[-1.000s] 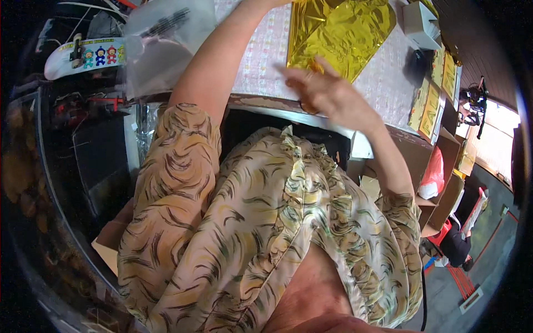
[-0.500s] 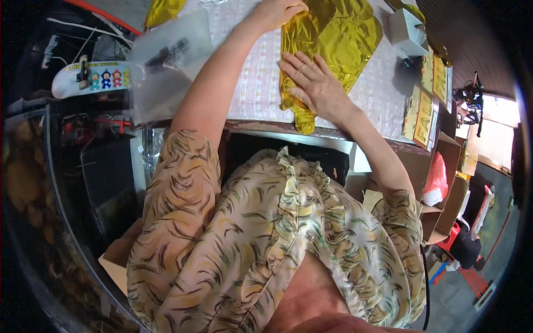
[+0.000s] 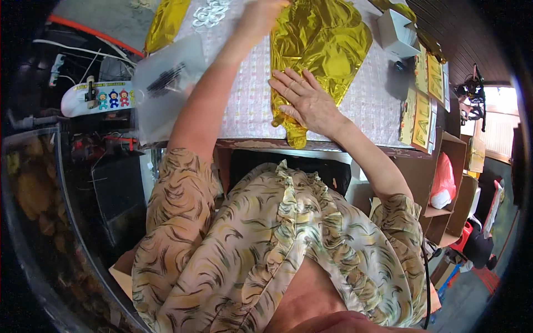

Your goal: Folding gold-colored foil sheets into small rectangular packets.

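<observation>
A flat, crinkled piece of shiny gold foil (image 3: 333, 41) lies on the pale pink-and-white checked cloth (image 3: 244, 105) covering the brown-edged counter (image 3: 250, 144). Its long axis runs away from the person, from a narrow tab at the counter's near edge to a broad far part that bulges right and leaves the top of the view.

The right hand (image 3: 308, 102) rests palm down on the foil's near part, fingers slightly spread and pinching nothing; it is the nearer one to the tab. The left hand (image 3: 262, 19) is by the foil's far left edge, blurred and cut by the frame, so I cannot tell whether it pinches the edge. Between the two hands runs the straight left side of the foil.

Farther out, silvery-white rings (image 3: 211, 14) and a translucent plastic bag (image 3: 191, 58) lie to the left; a white open box (image 3: 397, 36) stands to the right.
</observation>
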{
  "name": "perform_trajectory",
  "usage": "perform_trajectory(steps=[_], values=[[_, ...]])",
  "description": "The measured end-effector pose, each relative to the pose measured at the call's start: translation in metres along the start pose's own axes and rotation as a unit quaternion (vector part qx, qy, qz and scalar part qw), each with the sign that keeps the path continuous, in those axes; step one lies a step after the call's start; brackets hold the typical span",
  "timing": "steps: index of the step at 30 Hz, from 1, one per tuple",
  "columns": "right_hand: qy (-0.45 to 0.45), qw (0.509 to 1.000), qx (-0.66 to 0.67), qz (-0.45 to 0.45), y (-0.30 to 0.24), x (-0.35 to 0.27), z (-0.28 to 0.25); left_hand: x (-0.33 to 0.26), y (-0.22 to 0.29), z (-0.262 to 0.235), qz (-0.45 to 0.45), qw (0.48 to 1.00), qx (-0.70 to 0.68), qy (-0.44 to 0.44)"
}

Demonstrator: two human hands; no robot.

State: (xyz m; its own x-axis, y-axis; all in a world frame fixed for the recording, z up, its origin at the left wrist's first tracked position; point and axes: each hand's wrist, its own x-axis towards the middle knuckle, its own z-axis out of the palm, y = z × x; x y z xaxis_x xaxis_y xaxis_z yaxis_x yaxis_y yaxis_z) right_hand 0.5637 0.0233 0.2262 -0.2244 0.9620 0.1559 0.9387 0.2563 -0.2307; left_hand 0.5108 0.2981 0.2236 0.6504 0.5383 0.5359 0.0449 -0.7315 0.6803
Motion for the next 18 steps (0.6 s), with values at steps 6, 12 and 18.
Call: perform_trajectory(steps=[6, 12, 18], values=[[0.007, 1.0, -0.007, -0.006, 0.001, -0.001, 0.001, 0.001, 0.009, 0.051, 0.126, 0.982, 0.094, -0.107], [0.008, 1.0, 0.001, 0.002, 0.0, -0.001, 0.003, -0.009, -0.002, 0.059, 0.13, 0.979, 0.105, -0.117], [0.043, 0.998, 0.05, -0.005, 0.01, 0.003, -0.009, -0.012, -0.013, 0.066, 0.113, 0.985, 0.073, -0.11]])
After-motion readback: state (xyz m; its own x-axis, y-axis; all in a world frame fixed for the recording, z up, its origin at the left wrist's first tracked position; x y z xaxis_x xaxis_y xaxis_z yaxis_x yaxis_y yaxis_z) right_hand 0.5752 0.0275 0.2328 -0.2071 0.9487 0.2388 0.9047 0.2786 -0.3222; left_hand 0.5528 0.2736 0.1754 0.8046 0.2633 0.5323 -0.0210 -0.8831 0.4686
